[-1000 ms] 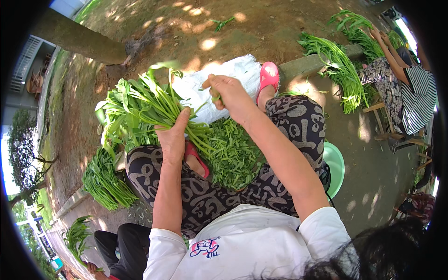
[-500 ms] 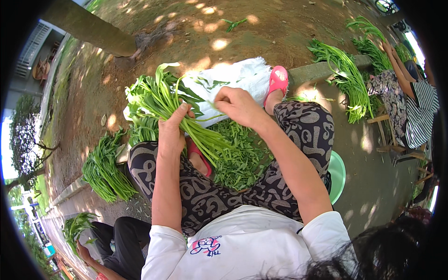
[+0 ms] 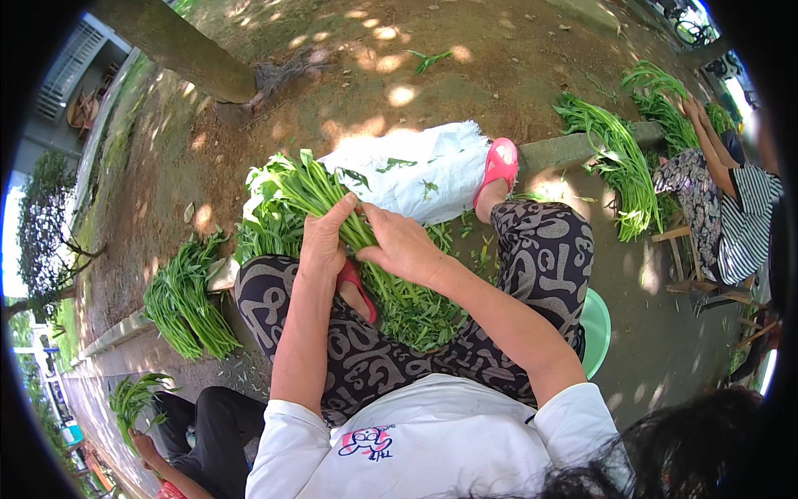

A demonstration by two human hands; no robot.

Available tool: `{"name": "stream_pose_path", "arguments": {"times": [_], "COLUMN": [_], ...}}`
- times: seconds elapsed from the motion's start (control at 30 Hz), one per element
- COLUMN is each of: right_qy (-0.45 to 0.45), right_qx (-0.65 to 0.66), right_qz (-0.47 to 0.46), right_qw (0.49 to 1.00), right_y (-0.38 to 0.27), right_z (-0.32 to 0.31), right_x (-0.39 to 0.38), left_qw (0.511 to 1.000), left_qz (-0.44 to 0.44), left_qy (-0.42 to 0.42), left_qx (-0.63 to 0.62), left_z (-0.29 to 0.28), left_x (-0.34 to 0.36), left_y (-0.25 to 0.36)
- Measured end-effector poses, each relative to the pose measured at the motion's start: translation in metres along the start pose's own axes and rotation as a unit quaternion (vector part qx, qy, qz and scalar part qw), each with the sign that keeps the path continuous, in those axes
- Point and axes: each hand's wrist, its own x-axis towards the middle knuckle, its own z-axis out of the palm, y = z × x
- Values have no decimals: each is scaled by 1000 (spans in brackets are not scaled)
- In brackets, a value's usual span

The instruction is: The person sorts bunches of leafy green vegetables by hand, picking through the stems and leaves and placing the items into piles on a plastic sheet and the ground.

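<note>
A bunch of leafy green stalks that looks like water spinach (image 3: 301, 181) is held up between my knees, leaves pointing away to the left. My left hand (image 3: 324, 239) is closed round its stems. Right beside it, my right hand (image 3: 403, 243) grips the same stems, its thumb on top and its other fingers partly hidden. Below both hands lies a heap of loose picked leaves and short pieces (image 3: 420, 320) between my legs. Beyond the hands a white woven sack (image 3: 445, 179) is spread on the ground, with a few leaves on it.
More bundled stalks (image 3: 189, 299) lie left of my knee. A pale green basin (image 3: 596, 333) stands beside my right thigh. At right, another person in a striped top (image 3: 748, 220) sits near long stalks (image 3: 611, 154). Lower left, a co-worker's hand (image 3: 145, 445) holds greens. A tree trunk (image 3: 179, 50) rises far left.
My right hand has come from above the sack back to the stems, next to my left hand. The bunch has been lowered slightly and turned.
</note>
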Motion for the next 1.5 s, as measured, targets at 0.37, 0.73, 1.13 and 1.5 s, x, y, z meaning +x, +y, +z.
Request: {"name": "stream_pose_path", "arguments": {"times": [0.37,0.73,1.13,1.5], "right_qy": [-87,-35,43,-6], "right_qx": [122,186,87,231], "right_qz": [1,28,53,72], "right_qw": [989,981,994,970], "right_y": [16,26,9,22], "right_z": [-22,-8,-27,-27], "right_x": [7,11,9,14], "left_qw": [990,991,996,995], "left_qz": [-40,50,-28,-36], "left_qy": [-133,-124,-78,-92], "left_qx": [7,26,-26,-6], "left_z": [3,10,8,12], "left_x": [-13,-10,-10,-15], "left_y": [17,3,2,14]}}
